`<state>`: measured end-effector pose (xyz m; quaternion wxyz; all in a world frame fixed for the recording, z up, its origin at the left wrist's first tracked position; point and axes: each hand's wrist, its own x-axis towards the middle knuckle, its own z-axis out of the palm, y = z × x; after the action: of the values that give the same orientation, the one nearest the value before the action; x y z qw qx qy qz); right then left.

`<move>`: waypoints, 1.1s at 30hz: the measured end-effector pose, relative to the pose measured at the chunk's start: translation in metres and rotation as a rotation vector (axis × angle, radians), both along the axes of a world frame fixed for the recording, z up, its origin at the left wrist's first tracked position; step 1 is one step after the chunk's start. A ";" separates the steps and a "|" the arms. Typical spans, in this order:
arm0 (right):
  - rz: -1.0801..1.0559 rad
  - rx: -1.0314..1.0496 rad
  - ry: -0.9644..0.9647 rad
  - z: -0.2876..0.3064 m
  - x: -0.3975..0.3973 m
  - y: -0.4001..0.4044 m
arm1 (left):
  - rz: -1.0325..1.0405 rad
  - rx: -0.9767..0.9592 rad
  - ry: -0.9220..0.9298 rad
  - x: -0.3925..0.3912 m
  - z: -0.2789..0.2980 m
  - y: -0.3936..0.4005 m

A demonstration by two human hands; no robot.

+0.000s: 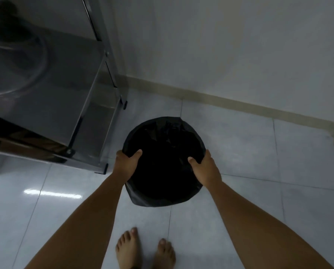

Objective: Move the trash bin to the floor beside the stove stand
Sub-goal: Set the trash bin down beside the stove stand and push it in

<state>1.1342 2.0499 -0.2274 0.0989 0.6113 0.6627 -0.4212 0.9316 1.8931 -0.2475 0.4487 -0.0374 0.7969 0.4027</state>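
Observation:
A round trash bin [163, 162] lined with a black plastic bag is seen from above, over the white tiled floor just right of the metal stove stand [51, 98]. My left hand [126, 164] grips the bin's left rim, thumb inside the bag. On the right rim my right hand [206, 170] holds the same way. The bin's base is hidden, so I cannot tell whether it rests on the floor.
The stand's front right leg [104, 168] is close to my left hand. A pale wall with a beige skirting strip [239, 105] runs behind the bin. My bare feet [144, 249] stand on the tiles below the bin.

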 end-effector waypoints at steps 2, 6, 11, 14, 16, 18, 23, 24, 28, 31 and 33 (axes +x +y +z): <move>-0.016 0.018 0.008 -0.018 0.000 -0.002 | -0.012 -0.013 0.031 -0.001 -0.016 -0.001; -0.024 0.057 0.028 -0.039 0.000 -0.010 | -0.014 0.000 0.105 0.000 -0.035 -0.005; 0.021 0.168 0.026 -0.048 0.005 -0.026 | -0.045 0.017 0.170 0.004 -0.041 -0.009; 0.138 0.342 -0.036 -0.056 0.013 -0.047 | -0.279 -0.125 0.371 0.016 -0.040 -0.022; 0.156 0.432 -0.030 -0.065 0.019 -0.062 | -0.526 -0.242 0.648 0.025 -0.044 -0.036; 0.145 0.452 -0.019 -0.074 0.024 -0.074 | -0.702 -0.234 0.803 0.031 -0.049 -0.048; 0.106 0.463 0.004 -0.091 0.021 -0.076 | -0.735 -0.227 0.850 0.025 -0.069 -0.048; 0.105 0.471 0.007 -0.092 0.019 -0.073 | -0.734 -0.220 0.860 0.024 -0.068 -0.044; 0.106 0.496 0.002 -0.097 0.006 -0.052 | -0.718 -0.182 0.864 0.011 -0.071 -0.025; 0.108 0.515 0.008 -0.099 -0.011 -0.029 | -0.700 -0.179 0.881 -0.005 -0.073 -0.001; 0.113 0.528 0.002 -0.100 -0.022 -0.012 | -0.696 -0.179 0.909 -0.018 -0.075 0.015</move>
<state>1.1117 2.0380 -0.3272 -0.0411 0.5777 0.7827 -0.2280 0.9137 1.9084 -0.3226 0.1625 0.3658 0.9059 0.1379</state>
